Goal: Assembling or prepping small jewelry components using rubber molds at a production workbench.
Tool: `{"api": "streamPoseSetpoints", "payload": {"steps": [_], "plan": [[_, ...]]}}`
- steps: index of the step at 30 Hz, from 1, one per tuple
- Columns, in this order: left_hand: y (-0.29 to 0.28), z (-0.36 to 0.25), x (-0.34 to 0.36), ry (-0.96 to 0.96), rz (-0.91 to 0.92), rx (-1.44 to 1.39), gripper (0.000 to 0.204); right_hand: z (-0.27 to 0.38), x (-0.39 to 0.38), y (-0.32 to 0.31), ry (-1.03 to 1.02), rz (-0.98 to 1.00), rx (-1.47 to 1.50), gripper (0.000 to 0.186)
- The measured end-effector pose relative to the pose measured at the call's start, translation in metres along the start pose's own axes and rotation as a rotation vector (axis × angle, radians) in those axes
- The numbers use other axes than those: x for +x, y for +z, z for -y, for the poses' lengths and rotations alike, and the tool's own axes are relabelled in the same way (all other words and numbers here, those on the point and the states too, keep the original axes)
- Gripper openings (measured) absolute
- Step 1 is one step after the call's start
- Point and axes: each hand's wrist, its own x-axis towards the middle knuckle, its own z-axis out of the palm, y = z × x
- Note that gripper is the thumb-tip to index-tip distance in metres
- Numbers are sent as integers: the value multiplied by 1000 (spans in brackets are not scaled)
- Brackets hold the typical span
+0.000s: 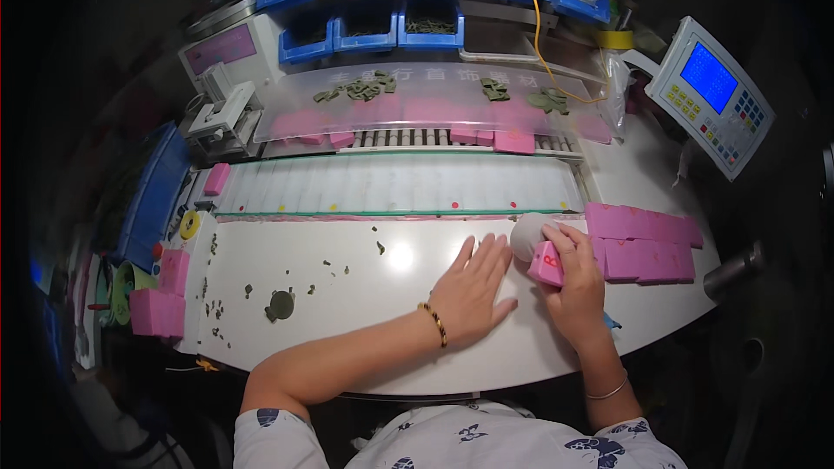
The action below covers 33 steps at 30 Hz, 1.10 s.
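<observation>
My left hand (473, 295) lies flat on the white tabletop (347, 304), fingers spread, holding nothing. A beaded bracelet circles its wrist. On the right, my right hand (578, 295) grips a small pink block (544, 266), which looks like a rubber mold with a red mark on its face. Just beyond that block sits a rounded greyish-white pad (526, 234); my right fingers reach over its edge, and whether they touch it I cannot tell. Beside the right hand, pink blocks (647, 247) stand in two rows.
Dark green scraps and a round green piece (280, 305) lie at the left. Behind the tabletop run a white strip (391, 182) and a roller track. A clear shelf holds green pieces (360, 89), with blue bins (365, 30) above. A control panel (712, 91) stands right; more pink blocks (156, 311) left.
</observation>
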Motion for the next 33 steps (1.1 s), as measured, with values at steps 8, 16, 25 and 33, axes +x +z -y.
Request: {"api": "streamPoseSetpoints", "payload": {"steps": [8,16,25,33], "plan": [[-20,54,-32,-218,-8,96,80,-5,-5,0,4,16,-37,74],[-63,111,-140,-730,-3,258,87,4,-8,-2,-97,-57,-77,57],[-115,162,-200,-859,-265,52,75,50,5,7,296,490,1000,24],[-120,167,-239,-849,-371,170,60,108,46,100,570,696,1340,49]]}}
